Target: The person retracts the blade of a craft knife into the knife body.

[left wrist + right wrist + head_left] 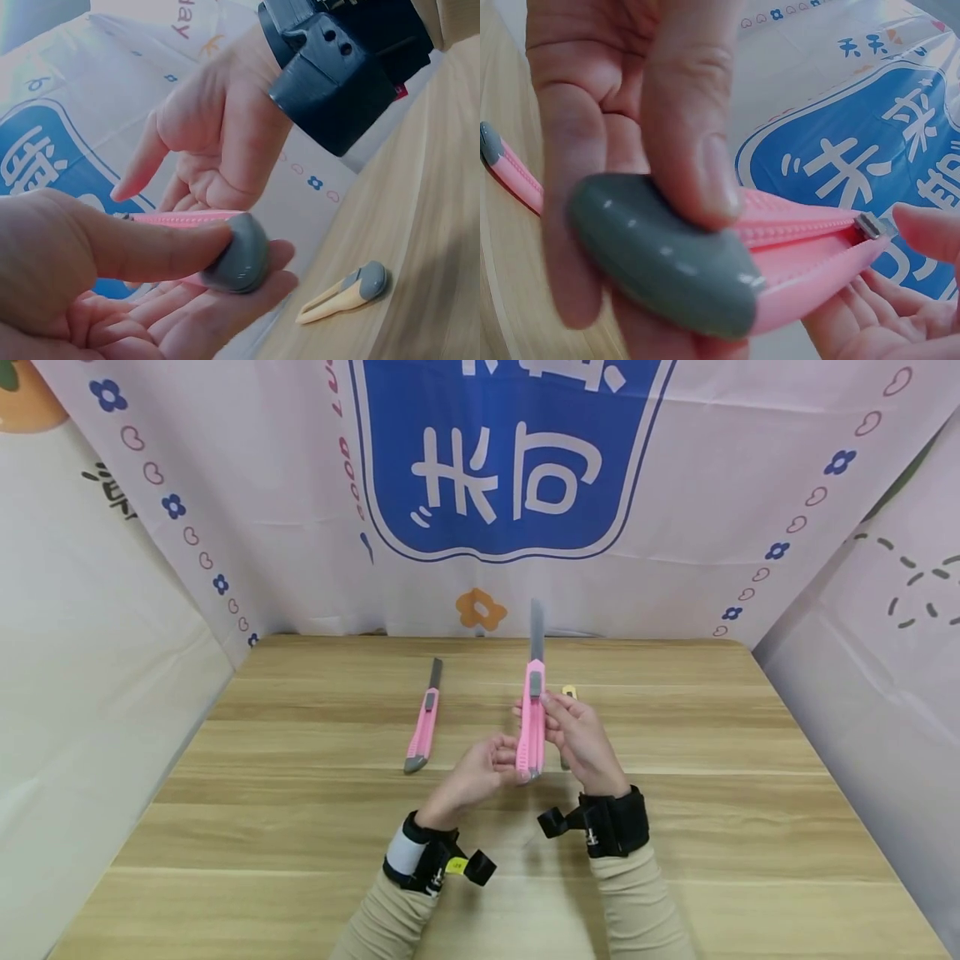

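Observation:
A pink utility knife (531,727) with a grey end cap (244,255) is raised over the table, its long blade (537,628) extended and pointing toward the back. My left hand (483,771) pinches the end cap between thumb and fingers. Near the slider (536,683), my right hand (583,739) holds the knife's upper body from the side. Another pink utility knife (424,727) lies to the left, blade out. Behind my right hand lies a yellow utility knife (345,292), mostly hidden in the head view.
The wood-grain table (300,835) runs back to a printed cloth (285,510) hanging behind it. Pale cloth walls stand at left and right. Each wrist wears a black camera strap (617,822).

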A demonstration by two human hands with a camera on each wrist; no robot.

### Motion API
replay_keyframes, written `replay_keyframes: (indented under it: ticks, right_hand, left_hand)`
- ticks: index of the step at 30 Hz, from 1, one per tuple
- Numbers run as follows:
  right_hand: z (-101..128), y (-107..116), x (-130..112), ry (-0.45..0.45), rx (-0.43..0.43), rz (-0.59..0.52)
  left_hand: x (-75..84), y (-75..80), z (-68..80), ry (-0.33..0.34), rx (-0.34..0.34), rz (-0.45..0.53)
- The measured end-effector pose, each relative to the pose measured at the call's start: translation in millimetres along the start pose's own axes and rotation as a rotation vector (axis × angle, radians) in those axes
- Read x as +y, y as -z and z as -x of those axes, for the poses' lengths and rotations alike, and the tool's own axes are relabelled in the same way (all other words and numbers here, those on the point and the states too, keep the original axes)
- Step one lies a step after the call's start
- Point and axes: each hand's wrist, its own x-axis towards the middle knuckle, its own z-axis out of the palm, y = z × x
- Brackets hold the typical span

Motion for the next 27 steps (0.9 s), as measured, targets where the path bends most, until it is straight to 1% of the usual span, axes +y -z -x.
replay_keyframes:
  ticks: [3,7,10,14,17,21,27]
  right_hand:
    - [0,-2,1,0.003,0.035,-0.001]
    - [-2,-2,3,-0.015,0.094,0.038]
    - [-4,-2,4,-0.033,0.148,0.064]
    - [-6,-3,5,-0.032,0.218,0.066]
    - [-6,-5,6,-0.017,0.259,0.06]
    - [-5,-9,8,0.02,0.298,0.044]
    - [-5,-12,10,0.091,0.302,0.011]
  left_hand:
    - [-2.2,0.3,-0.6,0.016,-0.027,-0.032]
    - [-4.0,0.9,-1.4,0.032,-0.067,-0.066]
    - [-3.9,1.5,-1.0,0.05,-0.109,-0.089]
    - [-2.8,1.5,0.5,0.062,-0.164,-0.099]
    - [-2.5,0.8,0.9,0.072,-0.173,-0.104]
    - [-2.6,-0.6,0.3,0.072,-0.163,-0.121]
    - [-3.3,-0.6,-0.1,0.068,-0.189,-0.117]
